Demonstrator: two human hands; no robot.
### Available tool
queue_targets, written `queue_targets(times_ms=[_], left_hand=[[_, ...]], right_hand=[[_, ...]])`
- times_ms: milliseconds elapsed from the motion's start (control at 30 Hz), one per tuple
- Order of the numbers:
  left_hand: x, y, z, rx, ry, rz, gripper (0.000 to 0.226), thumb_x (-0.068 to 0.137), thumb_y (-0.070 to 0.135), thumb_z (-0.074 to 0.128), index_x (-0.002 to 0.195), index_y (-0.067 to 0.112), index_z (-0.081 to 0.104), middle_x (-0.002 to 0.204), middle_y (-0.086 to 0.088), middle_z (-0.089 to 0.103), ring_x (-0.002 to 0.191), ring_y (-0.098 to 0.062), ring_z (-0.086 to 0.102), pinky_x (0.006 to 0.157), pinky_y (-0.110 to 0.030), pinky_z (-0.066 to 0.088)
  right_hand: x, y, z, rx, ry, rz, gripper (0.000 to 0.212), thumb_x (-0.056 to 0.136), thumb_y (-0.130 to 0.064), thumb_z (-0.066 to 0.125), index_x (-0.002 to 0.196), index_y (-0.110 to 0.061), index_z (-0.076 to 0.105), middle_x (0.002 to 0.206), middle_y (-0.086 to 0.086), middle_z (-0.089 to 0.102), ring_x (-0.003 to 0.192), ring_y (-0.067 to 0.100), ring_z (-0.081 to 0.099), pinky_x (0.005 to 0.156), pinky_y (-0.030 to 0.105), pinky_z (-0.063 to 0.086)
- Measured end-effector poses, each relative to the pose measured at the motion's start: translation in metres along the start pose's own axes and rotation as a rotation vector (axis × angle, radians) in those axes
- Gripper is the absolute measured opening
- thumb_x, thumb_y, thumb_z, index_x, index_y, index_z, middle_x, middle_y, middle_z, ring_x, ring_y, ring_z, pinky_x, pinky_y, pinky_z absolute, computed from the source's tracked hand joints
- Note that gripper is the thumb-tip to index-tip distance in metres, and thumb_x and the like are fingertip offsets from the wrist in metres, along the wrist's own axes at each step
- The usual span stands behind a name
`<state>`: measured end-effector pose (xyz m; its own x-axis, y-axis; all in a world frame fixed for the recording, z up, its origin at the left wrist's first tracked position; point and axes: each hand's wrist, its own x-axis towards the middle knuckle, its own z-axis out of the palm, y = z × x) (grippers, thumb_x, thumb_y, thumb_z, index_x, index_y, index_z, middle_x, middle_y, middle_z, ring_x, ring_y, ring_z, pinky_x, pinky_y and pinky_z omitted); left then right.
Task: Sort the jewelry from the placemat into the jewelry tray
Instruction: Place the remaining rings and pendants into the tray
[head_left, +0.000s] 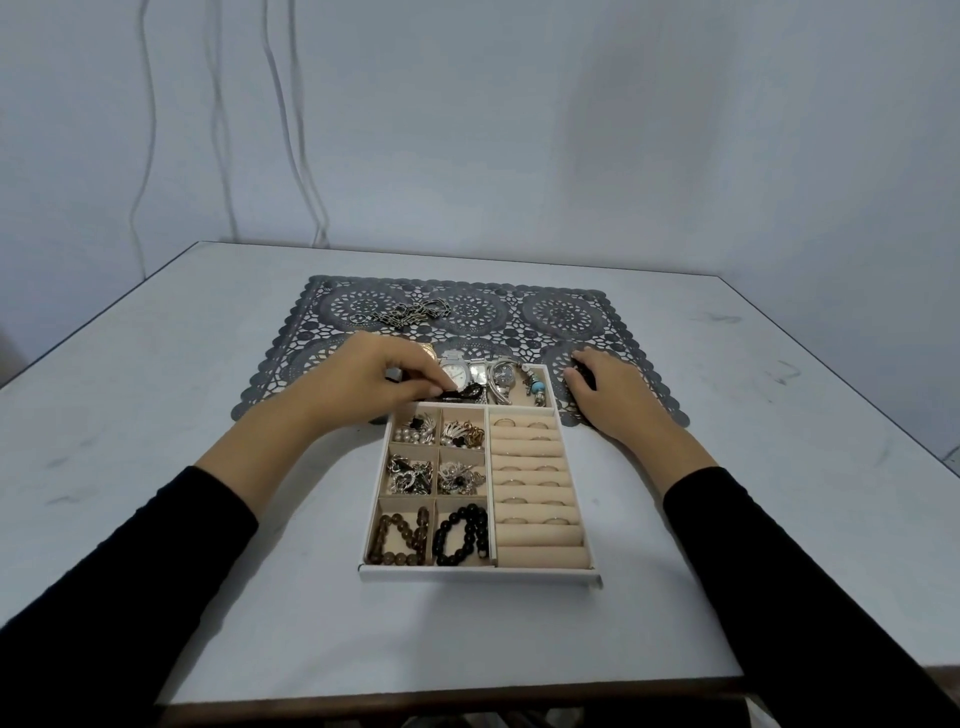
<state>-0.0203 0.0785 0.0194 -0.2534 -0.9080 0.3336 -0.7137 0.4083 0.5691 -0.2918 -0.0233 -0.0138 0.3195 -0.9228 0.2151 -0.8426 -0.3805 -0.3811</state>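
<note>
Left hand (374, 382): reaches in from the left over the far end of the jewelry tray (478, 574), thumb and fingertips pinching a dark strap-like piece (460, 395) that lies crosswise, left to right, over the wall of the far compartment. Right hand (610, 395): palm down on the placemat (524, 312) just beside the tray's far right corner, fingers loosely bent. A small dark item (584, 375) sits at its fingertips, but whether it is gripped cannot be told.

Tray: white, long axis running away from the person, its far end overlapping the placemat's near edge. The far compartment holds watches (498, 376). Ring rolls (535, 499) fill the right side, stacked crosswise. The two near left cells hold bead bracelets (462, 535).

Placemat: grey lace, long axis left to right. A chain (410, 314) lies on its far left part, well apart from both hands. All rest on the pale tabletop (156, 395).
</note>
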Motion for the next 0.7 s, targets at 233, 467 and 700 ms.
queue_targets(times_ms=[233, 467, 700], left_hand=[[0.002, 0.005, 0.013, -0.044, -0.004, -0.003, 0.018, 0.086, 0.013, 0.071, 0.097, 0.027, 0.076, 0.088, 0.012, 0.073, 0.072, -0.007, 0.071, 0.072, -0.030, 0.059], [0.002, -0.002, 0.005, -0.080, 0.052, -0.054, 0.018, 0.081, 0.019, 0.076, 0.096, 0.030, 0.077, 0.091, 0.016, 0.074, 0.090, -0.005, 0.068, 0.087, -0.038, 0.056], [0.000, 0.002, 0.002, -0.063, 0.010, -0.091, 0.018, 0.083, 0.017, 0.075, 0.096, 0.029, 0.078, 0.090, 0.017, 0.074, 0.091, 0.000, 0.066, 0.089, -0.034, 0.054]], right_hand=[[0.000, 0.000, 0.000, 0.008, 0.005, 0.002, 0.043, 0.100, -0.031, 0.042, 0.136, -0.008, 0.048, 0.136, 0.009, 0.053, 0.124, 0.024, 0.048, 0.101, 0.030, 0.035], [-0.001, -0.001, 0.000, 0.016, 0.002, -0.002, 0.043, 0.101, -0.030, 0.041, 0.136, -0.007, 0.048, 0.136, 0.009, 0.053, 0.125, 0.024, 0.047, 0.100, 0.029, 0.033], [-0.002, -0.001, -0.001, 0.027, 0.006, -0.002, 0.041, 0.101, -0.029, 0.042, 0.136, -0.007, 0.048, 0.134, 0.009, 0.054, 0.123, 0.023, 0.048, 0.097, 0.027, 0.033]])
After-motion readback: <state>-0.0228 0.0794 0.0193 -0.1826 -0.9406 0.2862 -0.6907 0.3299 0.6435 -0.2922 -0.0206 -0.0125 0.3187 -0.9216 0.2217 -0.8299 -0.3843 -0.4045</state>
